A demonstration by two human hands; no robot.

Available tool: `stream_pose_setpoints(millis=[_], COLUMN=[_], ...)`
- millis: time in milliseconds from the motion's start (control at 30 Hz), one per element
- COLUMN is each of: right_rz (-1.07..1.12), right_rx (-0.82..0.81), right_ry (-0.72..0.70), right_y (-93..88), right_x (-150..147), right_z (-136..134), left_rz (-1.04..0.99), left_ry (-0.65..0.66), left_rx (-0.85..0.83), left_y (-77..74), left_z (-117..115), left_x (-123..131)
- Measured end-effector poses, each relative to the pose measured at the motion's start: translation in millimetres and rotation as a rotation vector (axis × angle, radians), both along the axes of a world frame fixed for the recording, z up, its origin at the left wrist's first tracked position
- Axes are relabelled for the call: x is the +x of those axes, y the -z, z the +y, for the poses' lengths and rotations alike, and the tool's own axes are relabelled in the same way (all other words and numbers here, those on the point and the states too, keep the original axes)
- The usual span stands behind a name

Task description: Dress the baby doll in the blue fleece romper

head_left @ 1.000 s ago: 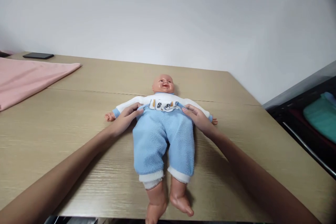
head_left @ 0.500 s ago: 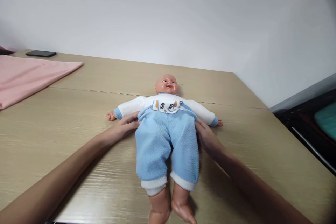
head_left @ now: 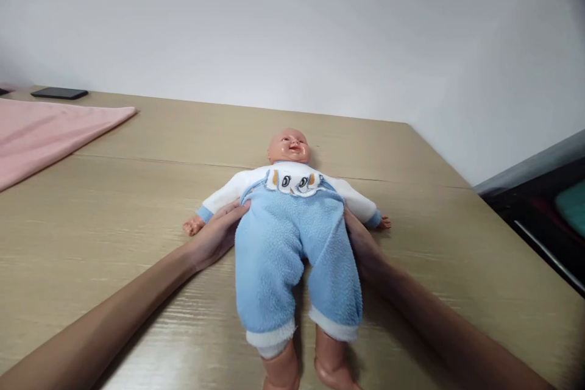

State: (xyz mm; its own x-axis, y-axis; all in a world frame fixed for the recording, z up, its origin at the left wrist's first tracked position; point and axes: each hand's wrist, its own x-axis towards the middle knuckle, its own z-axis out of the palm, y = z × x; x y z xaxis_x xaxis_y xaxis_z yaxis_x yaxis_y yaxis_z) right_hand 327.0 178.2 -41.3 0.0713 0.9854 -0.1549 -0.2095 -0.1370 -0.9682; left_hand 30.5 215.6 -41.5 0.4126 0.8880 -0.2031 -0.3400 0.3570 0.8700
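A baby doll [head_left: 292,219] in a white top and light blue fleece trousers lies on its back in the middle of the wooden table [head_left: 114,207], head away from me. My left hand [head_left: 218,233] presses against the doll's left side at the waist, fingers curled under the body. My right hand [head_left: 362,245] grips the opposite side, its fingers hidden beneath the trousers. Both hands hold the doll's torso between them. The doll's bare feet reach the table's near edge.
A pink cloth [head_left: 41,131] is spread at the far left of the table, with a dark phone [head_left: 59,93] behind it by the white wall. To the right, past the table's edge, stands a dark shelf [head_left: 543,219] with a teal item.
My hands have slid from the top of the trousers' waist down to the doll's sides and under it. The doll's legs have shifted a little nearer and spread slightly.
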Motion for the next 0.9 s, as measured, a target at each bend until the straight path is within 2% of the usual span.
stream_pose_setpoints(millis=[100,267,367,467,567,733,900], right_rz=[0.089,-0.051,-0.043,-0.011,-0.027,-0.341,-0.338], right_rx=[-0.122,0.057,0.111,0.097,0.095,0.233,0.224], right_ry=[0.013,0.197,0.19,0.126,0.093,0.15,0.148], right_y=[2.4,11.6,10.1,5.4,4.9,11.8,12.9], right_x=[8,21,19,14,13,22,26], right_z=[1,-5,-6,-4,-2,6,12], left_rz=[-0.004,0.019,0.028,-0.027,-0.082,-0.02,0.204], left_ry=[0.02,0.093,0.131,0.136,0.078,-0.118,-0.167], left_rx=[0.046,0.158,0.169,0.167,0.155,0.127,0.312], left_y=[-2.0,-1.3,-2.4,-4.7,-6.0,-3.0,-0.1], left_z=[1,6,7,6,5,9,14], left_x=[-2,-12,-16,-15,-10,-5,-10])
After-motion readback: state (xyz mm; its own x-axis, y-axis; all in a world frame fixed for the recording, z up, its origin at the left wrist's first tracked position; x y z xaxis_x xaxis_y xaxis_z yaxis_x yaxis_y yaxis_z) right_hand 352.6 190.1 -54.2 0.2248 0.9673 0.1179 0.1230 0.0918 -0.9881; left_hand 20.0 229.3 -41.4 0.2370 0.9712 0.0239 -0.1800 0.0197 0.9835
